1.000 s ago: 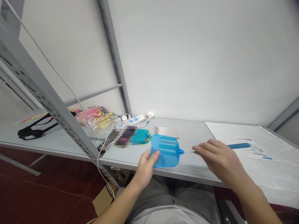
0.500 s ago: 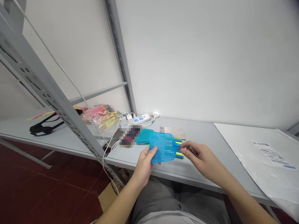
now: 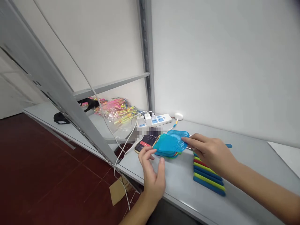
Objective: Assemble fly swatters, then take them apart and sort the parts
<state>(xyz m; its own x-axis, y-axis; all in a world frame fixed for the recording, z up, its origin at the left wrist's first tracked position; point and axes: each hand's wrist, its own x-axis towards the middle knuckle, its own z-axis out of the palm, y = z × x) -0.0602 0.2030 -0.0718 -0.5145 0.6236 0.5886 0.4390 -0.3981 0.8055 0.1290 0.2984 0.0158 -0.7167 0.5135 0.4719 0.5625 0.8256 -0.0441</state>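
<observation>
My right hand (image 3: 209,153) grips the edge of a blue perforated fly swatter head (image 3: 179,137), held over the stack of swatter heads (image 3: 165,147). Beside the near side of that stack, my left hand (image 3: 152,175) has its thumb spread away from its fingers and holds nothing. A phone (image 3: 147,141) with a lit screen lies left of the stack. Blue, yellow-green and red handles (image 3: 207,178) lie side by side under and in front of my right hand. Bits of metal rod show beside my right fingers, mostly hidden by the hand.
A white power strip (image 3: 161,120) with plugs and cables stands at the back by the wall. A grey shelf post (image 3: 77,115) and a hanging white cable (image 3: 93,90) rise at left. Behind them lie bagged colourful cords (image 3: 117,109). White sheeting (image 3: 287,153) covers the table's right end.
The blue swatter head has moved from between both hands to over the stack. My left hand has let go of it. The view has turned left, and more handles show.
</observation>
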